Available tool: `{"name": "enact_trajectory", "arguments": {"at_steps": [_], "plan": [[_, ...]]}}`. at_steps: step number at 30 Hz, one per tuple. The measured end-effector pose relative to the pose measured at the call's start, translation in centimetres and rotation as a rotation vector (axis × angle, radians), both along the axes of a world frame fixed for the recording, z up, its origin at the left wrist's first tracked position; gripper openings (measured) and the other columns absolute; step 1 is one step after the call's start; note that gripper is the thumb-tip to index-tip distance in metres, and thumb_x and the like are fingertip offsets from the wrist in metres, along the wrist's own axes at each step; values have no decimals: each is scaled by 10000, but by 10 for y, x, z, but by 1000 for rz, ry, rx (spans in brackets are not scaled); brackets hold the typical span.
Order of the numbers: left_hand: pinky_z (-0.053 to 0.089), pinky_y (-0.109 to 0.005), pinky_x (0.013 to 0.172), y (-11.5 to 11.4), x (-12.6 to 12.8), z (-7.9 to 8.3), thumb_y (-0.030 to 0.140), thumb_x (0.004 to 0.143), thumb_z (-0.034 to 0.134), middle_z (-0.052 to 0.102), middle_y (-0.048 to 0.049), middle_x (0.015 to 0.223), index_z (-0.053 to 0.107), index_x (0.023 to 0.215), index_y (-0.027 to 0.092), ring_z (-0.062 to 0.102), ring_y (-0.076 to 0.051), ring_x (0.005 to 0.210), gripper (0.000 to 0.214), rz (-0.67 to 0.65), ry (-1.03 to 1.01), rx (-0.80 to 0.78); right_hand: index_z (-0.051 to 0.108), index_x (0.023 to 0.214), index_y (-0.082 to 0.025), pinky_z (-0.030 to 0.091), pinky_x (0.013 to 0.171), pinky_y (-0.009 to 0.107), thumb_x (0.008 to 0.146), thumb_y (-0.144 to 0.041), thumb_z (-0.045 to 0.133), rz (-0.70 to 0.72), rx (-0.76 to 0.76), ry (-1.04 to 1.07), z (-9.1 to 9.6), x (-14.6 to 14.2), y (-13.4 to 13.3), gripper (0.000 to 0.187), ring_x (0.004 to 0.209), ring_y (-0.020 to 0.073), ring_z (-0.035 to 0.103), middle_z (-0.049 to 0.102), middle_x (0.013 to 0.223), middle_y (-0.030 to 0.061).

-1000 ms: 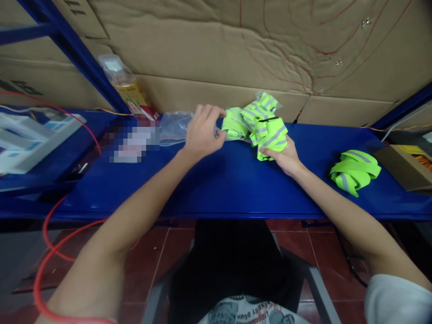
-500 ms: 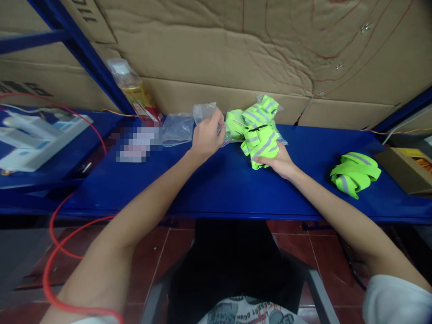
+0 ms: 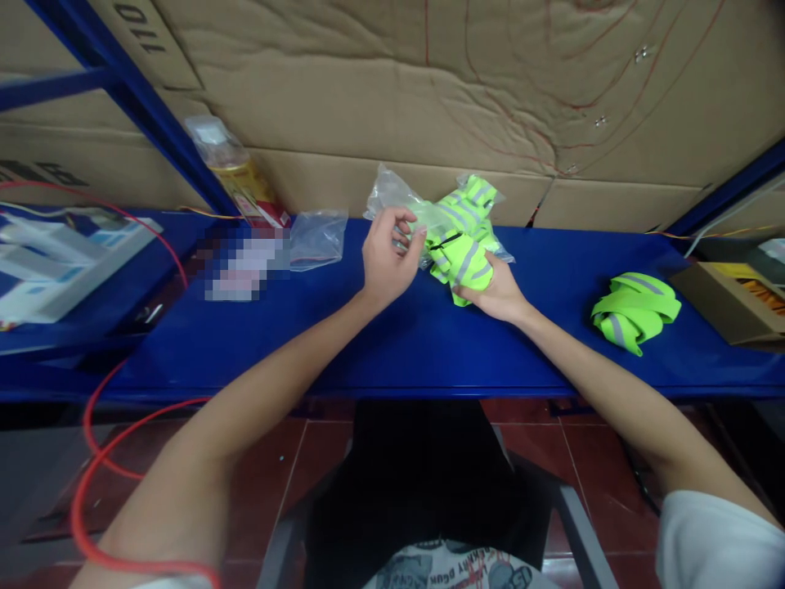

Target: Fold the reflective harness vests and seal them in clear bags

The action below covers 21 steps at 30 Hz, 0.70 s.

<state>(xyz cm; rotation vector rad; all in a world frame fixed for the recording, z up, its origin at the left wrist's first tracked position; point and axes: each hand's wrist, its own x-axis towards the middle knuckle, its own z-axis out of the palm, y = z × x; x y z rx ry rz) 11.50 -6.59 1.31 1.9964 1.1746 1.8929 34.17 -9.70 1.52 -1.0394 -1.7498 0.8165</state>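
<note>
My left hand [image 3: 386,262] pinches the edge of a clear plastic bag [image 3: 396,195], lifted above the blue shelf [image 3: 392,335]. My right hand [image 3: 498,293] grips a folded neon-yellow reflective vest [image 3: 463,254] from below, right beside the bag's mouth. More bagged neon vests [image 3: 475,196] lie just behind it against the cardboard wall. A second clear bag [image 3: 317,237] lies flat to the left of my left hand.
A loose folded neon vest [image 3: 634,311] lies at the right. A cardboard box [image 3: 729,307] stands at the far right. A bagged yellow packet [image 3: 236,168] leans on the blue upright. White boxes [image 3: 55,262] sit at the far left. A red cable [image 3: 110,458] loops below.
My left hand has picked a clear bag up off the shelf and raised it. My right hand has drawn the folded vest left, up against the bag.
</note>
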Motion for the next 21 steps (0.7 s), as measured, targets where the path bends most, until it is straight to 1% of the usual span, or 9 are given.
{"name": "enact_trajectory", "arguments": {"at_steps": [3,6,8,9,11,13,16,19,21], "plan": [[564,-249,739,-15,8,4,570,1124,547,679,-49,1030,664,1194,218,665,-148,880,378,-30,78,52,688,1335,-236,608,1100,644,661,-316,854,32,31,-65,-2,2,1,698,1150,390,771,811,1284,101],[584,-341,928,-25,12,10,478,1142,542,730,-57,1027,708,1129,218,680,-191,985,309,8,201,171,615,1506,-271,530,1195,674,637,-294,864,-21,41,-107,-4,3,1,904,1337,429,699,742,1454,101],[584,-364,947,-28,14,11,430,1132,574,743,-59,1030,735,1112,221,682,-199,988,265,-3,263,245,544,1594,-279,486,1237,683,628,-258,867,-53,63,-117,-5,4,0,1019,1446,442,627,671,1563,101],[592,-361,929,-28,15,11,410,1126,589,741,-61,1042,748,1122,222,686,-196,980,246,-16,282,278,528,1609,-283,480,1242,680,634,-244,863,-56,74,-113,-5,4,0,1032,1465,439,612,655,1582,98],[612,-342,884,-25,15,8,380,1115,613,726,-69,1083,769,1167,227,700,-189,983,225,-22,300,328,544,1584,-281,489,1237,667,651,-241,860,-43,84,-79,-4,4,0,986,1441,420,631,670,1557,94],[626,-328,864,-19,13,5,356,1109,626,712,-75,1110,781,1229,238,713,-186,1001,229,-5,327,352,594,1497,-252,514,1215,654,644,-266,872,-43,74,-6,-3,3,2,897,1360,404,681,722,1460,100],[636,-317,873,-10,6,1,278,1117,598,728,-65,1060,754,1343,241,729,-174,970,277,2,430,403,628,1363,-233,547,1175,640,608,-293,897,-79,38,109,-1,0,4,804,1255,386,713,754,1327,93],[646,-331,905,-6,0,0,193,1111,569,759,-56,1017,698,1411,214,744,-177,947,327,23,570,509,618,1274,-245,584,1107,628,581,-310,923,-116,-34,167,-1,-4,4,761,1156,369,722,747,1214,81],[653,-332,884,-7,0,0,165,1102,571,762,-60,1006,661,1432,183,747,-184,938,342,17,640,590,590,1257,-255,606,1056,618,565,-335,942,-119,-93,209,-3,-6,2,781,1096,354,725,733,1158,70]]}}
